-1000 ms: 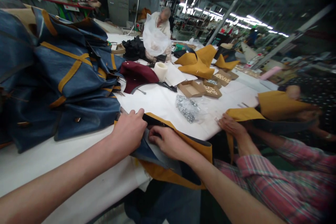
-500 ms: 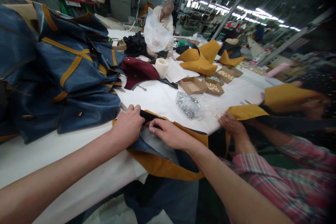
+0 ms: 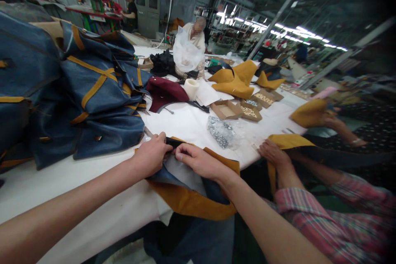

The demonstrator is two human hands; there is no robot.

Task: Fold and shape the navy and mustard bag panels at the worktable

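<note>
At the table's near edge lies an unfinished bag (image 3: 194, 205) of blue material with a wide mustard band and a pale grey inner face. My left hand (image 3: 152, 153) is closed on its upper edge, by a black strip (image 3: 173, 142). Close beside it, my right hand (image 3: 198, 161) has thumb and fingers bent together at the same edge. What lies between the fingertips is too small to make out. Part of the bag's opening is hidden behind my hands and right forearm.
Blue bags (image 3: 93, 86) with mustard straps are heaped at left. Beyond my hands lie a plastic bag of metal bits (image 3: 220, 132), cardboard boxes (image 3: 225, 109), a maroon piece (image 3: 167, 93) and a white roll (image 3: 191, 88). A co-worker's hand (image 3: 274, 152) holds mustard material at right.
The view has shifted slightly, so the scene sits lower. My hands stay at the bag's edge, with fingers a little closer together. At far right, another person's mustard piece has moved left.
</note>
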